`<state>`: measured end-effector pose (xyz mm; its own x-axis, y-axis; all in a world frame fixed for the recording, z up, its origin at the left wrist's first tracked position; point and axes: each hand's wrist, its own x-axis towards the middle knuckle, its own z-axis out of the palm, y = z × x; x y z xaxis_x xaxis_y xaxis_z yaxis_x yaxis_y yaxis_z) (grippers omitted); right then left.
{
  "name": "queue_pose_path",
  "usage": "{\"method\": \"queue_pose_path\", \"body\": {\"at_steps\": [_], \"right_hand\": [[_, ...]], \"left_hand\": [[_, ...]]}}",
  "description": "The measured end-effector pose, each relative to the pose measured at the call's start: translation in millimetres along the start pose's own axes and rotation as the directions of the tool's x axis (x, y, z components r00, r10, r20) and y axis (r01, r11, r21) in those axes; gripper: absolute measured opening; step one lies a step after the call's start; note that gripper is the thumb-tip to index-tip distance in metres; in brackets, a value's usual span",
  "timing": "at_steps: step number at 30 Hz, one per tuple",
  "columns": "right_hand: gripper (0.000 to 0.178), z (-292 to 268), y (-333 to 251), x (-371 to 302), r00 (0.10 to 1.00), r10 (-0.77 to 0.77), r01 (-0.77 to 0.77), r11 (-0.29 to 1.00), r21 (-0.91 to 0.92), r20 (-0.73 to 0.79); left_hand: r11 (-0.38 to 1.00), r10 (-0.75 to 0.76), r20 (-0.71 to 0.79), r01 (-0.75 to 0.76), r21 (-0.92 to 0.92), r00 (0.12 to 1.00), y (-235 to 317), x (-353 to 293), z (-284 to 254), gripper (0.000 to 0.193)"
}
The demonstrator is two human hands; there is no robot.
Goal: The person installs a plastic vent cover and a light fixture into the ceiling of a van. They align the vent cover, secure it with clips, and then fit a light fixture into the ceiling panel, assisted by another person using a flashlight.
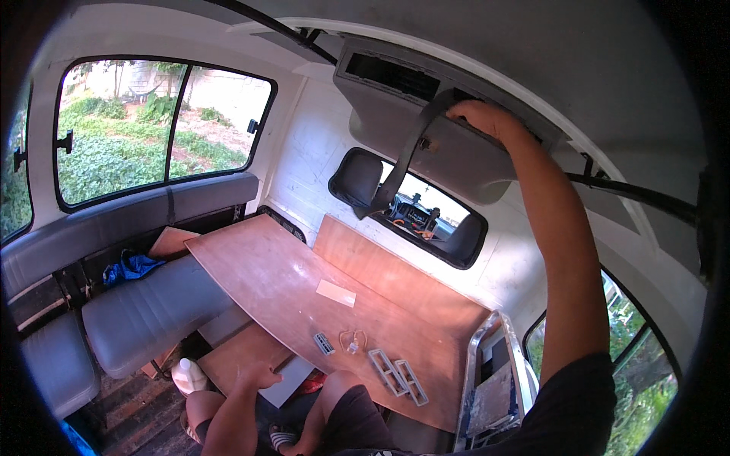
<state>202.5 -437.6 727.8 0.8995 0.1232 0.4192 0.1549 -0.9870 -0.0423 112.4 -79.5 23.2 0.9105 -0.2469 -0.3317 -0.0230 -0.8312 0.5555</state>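
Note:
My right hand (483, 120) is raised to the overhead grey air-vent housing (426, 144). Its fingers are closed at the top of a dark strap (414, 152), which hangs down in a curve in front of the inner window. An open rectangular slot (391, 74) shows in the housing left of the hand; what lies behind the fingers is hidden. Low down, my left hand (258, 376) is held near my knee above a brown board (239, 357), its fingers apart and nothing visible in them.
A large plywood sheet (266, 258) carries a small wood piece (335, 292), a grey louvre (324, 343), a looped wire (352, 342) and two pale vent frames (388, 372). Grey bench seats (152, 311) line the left. A white jug (188, 376) stands beside my leg. A metal frame (494, 380) stands right.

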Motion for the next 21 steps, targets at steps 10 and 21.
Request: {"method": "queue_pose_path", "body": {"at_steps": [10,21], "right_hand": [[0.048,15.8,-11.0,-1.5,0.959,-0.154,0.073,0.947,-0.312,-0.24],[0.059,20.0,-3.7,-58.0,0.892,-0.127,-0.001,0.959,-0.284,-0.433]], "left_hand": [[0.999,0.027,0.001,-0.027,-0.035,1.0,-14.9,24.3,16.9,0.069],[0.997,0.031,0.012,-0.03,-0.066,0.999,5.8,7.6,1.8,0.061]]}}
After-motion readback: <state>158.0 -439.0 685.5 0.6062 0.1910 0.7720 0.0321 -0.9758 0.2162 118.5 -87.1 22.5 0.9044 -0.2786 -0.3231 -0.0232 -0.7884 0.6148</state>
